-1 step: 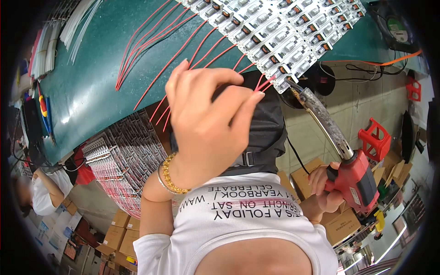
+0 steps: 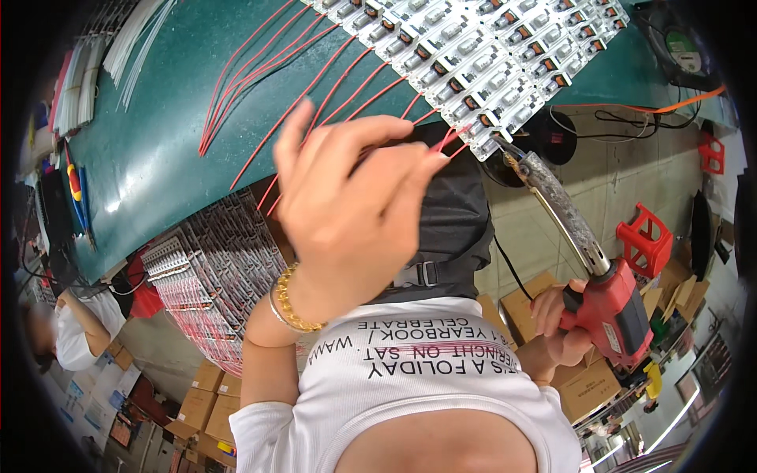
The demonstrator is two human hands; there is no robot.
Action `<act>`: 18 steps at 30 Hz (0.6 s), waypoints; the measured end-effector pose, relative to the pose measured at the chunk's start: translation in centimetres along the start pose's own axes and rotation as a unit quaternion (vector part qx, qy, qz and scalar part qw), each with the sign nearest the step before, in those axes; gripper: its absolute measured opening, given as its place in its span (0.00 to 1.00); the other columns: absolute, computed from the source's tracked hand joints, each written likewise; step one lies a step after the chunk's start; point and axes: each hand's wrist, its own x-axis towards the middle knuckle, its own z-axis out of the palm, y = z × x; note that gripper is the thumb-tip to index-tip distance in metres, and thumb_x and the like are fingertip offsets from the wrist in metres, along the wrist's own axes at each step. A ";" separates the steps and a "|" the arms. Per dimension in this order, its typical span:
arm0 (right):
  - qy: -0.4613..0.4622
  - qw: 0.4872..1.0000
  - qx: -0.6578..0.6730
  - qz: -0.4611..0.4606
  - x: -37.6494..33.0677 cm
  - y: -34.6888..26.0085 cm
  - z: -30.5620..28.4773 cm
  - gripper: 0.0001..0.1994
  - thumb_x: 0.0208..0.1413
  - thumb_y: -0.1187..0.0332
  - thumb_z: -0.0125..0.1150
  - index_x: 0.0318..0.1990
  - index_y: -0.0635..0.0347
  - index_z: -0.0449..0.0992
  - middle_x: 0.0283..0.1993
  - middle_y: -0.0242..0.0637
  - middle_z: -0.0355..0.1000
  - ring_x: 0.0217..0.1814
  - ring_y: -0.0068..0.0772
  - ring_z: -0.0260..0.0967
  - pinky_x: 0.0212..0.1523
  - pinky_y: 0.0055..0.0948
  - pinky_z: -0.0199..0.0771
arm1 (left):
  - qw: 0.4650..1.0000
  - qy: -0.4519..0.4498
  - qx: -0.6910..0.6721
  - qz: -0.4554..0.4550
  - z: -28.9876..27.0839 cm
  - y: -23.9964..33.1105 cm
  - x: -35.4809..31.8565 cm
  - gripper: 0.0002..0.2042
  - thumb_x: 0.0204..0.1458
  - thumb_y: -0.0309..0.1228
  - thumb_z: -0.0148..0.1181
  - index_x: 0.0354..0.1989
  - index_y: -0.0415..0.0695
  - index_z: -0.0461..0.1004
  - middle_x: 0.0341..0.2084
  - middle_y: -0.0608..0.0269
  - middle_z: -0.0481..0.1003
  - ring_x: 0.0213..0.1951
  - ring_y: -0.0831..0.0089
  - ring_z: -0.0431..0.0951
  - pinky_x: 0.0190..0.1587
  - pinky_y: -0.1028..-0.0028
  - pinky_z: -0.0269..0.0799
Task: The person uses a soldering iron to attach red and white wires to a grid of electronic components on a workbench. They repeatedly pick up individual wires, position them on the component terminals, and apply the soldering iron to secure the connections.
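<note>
Beside the board (image 2: 516,101), the left hand (image 2: 347,209) pinches a wire (image 2: 447,142), likely light and bendy, best held near its end, the right hand's (image 2: 556,319) fingers wrapped round the iron (image 2: 556,193)

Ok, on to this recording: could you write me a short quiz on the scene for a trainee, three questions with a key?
1. Multiple choice: Where is the tip of the iron?
A) over the cartons
B) by a corner of the boards
C) under the red stool

2. Fill in: The left hand pinches red ____ between thumb and finger.

3. True or false: The iron is in the left hand.

Key:
1. B
2. wires
3. False; the right hand holds it.
</note>
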 end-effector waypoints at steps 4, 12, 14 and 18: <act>0.005 1.000 0.026 0.012 -0.2 -0.3 -0.5 0.39 0.50 0.39 0.51 0.56 0.68 0.56 0.11 0.24 0.57 0.10 0.21 0.54 0.17 0.22 0.57 | 0.997 -0.024 -0.074 -0.014 -1.3 0.2 0.4 0.03 0.38 0.23 0.65 0.22 0.41 0.78 0.17 0.66 0.73 0.21 0.74 0.69 0.42 0.71 0.61; -0.002 0.998 0.040 0.049 -1.3 -0.5 -1.1 0.39 0.49 0.38 0.51 0.56 0.66 0.56 0.11 0.24 0.57 0.11 0.21 0.55 0.19 0.24 0.57 | 0.996 -0.041 -0.073 -0.010 0.9 0.7 -0.8 0.06 0.39 0.23 0.66 0.19 0.44 0.73 0.16 0.67 0.69 0.23 0.72 0.67 0.41 0.72 0.56; -0.019 0.997 0.037 0.059 -1.1 -0.6 -1.0 0.39 0.49 0.38 0.51 0.55 0.65 0.57 0.11 0.24 0.57 0.12 0.21 0.55 0.20 0.24 0.58 | 0.997 -0.034 -0.065 -0.004 1.0 0.6 -0.8 0.06 0.39 0.24 0.66 0.19 0.44 0.73 0.16 0.68 0.69 0.23 0.72 0.67 0.41 0.71 0.55; -0.037 0.999 0.000 0.032 -0.9 -0.3 -1.0 0.36 0.49 0.39 0.51 0.52 0.64 0.59 0.11 0.24 0.58 0.12 0.22 0.55 0.20 0.24 0.58 | 0.998 -0.035 -0.061 0.004 1.2 0.7 -0.8 0.06 0.39 0.24 0.66 0.19 0.45 0.72 0.17 0.68 0.69 0.24 0.72 0.67 0.42 0.70 0.55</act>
